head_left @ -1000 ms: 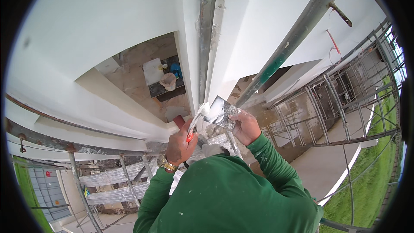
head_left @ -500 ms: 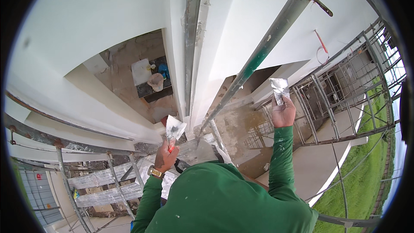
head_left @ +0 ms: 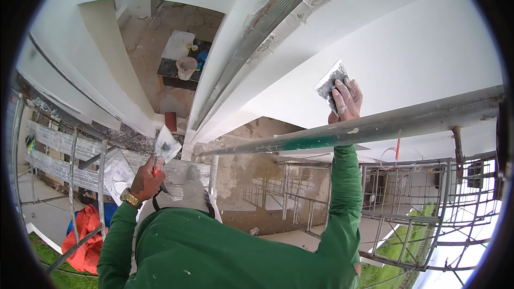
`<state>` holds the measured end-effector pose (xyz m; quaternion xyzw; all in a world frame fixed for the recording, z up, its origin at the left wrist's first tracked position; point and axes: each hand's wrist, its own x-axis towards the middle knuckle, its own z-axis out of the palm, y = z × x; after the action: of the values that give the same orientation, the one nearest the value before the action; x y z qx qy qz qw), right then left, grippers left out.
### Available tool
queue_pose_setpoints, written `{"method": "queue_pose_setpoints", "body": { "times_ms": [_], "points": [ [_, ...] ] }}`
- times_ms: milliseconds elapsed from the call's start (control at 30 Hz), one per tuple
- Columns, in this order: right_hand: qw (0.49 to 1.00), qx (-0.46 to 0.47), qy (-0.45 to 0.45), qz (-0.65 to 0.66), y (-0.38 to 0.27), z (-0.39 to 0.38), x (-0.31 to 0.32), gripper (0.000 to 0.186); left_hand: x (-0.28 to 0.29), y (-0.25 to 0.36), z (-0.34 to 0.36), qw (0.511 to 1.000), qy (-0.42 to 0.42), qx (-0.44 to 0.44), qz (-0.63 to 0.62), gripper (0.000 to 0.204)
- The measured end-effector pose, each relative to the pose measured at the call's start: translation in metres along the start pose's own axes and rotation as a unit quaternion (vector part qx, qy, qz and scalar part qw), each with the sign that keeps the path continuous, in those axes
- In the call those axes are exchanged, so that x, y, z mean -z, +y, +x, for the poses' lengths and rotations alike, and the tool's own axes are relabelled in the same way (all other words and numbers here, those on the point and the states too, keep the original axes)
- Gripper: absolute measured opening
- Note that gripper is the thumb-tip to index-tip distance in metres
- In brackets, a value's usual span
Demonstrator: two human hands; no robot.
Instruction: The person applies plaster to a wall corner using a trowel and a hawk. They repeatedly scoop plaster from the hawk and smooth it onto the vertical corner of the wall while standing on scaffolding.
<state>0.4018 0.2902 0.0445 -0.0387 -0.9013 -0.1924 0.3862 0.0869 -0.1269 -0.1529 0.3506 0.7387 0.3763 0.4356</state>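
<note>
My left hand [head_left: 144, 182] is wrapped around the red handle of a putty knife [head_left: 167, 145], whose blade carries white and grey smears. It hangs low on the left, above the scaffold planks [head_left: 184, 174]. Farther up, my right hand [head_left: 348, 100] reaches past a scaffold pole [head_left: 417, 122], fingers spread over a second blade, a smeared metal scraper [head_left: 327, 83]. That scraper is at the white wall [head_left: 417, 48]; whether its edge touches cannot be made out. Any handle on it is hidden by my hand.
The diagonal pole crosses before my right forearm. A rough-edged metal strip [head_left: 267, 27] runs along the wall corner. Through an opening, a low dark table [head_left: 171, 68] holds several items. Orange cloth [head_left: 85, 241] hangs lower left; scaffold frames [head_left: 396, 192] stand right, grass below.
My view has turned to the right. My right hand has gone up to the wall with its scraper, beyond the pole. My left hand still holds the putty knife low.
</note>
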Motion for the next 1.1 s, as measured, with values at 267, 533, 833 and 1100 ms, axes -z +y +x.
{"method": "queue_pose_setpoints", "body": {
  "times_ms": [267, 533, 833, 1100],
  "points": [
    [0.972, 0.225, -0.068, -0.015, -0.022, 0.057, -0.051, 0.028, -0.023, -0.012, -0.008, 0.997, 0.038, 0.026, -0.062, 0.049],
    [0.967, 0.241, -0.053, -0.054, -0.009, 0.059, -0.106, 0.027, -0.021, -0.021, -0.011, 0.996, 0.065, 0.048, -0.032, 0.048],
    [0.971, 0.188, -0.086, -0.124, -0.033, 0.063, -0.112, 0.026, -0.014, -0.02, -0.017, 0.99, 0.048, 0.116, -0.065, 0.048],
    [0.967, 0.155, -0.15, -0.137, -0.054, 0.062, -0.047, 0.026, -0.018, -0.022, -0.015, 0.992, 0.015, 0.086, -0.095, 0.044]
  ]
}}
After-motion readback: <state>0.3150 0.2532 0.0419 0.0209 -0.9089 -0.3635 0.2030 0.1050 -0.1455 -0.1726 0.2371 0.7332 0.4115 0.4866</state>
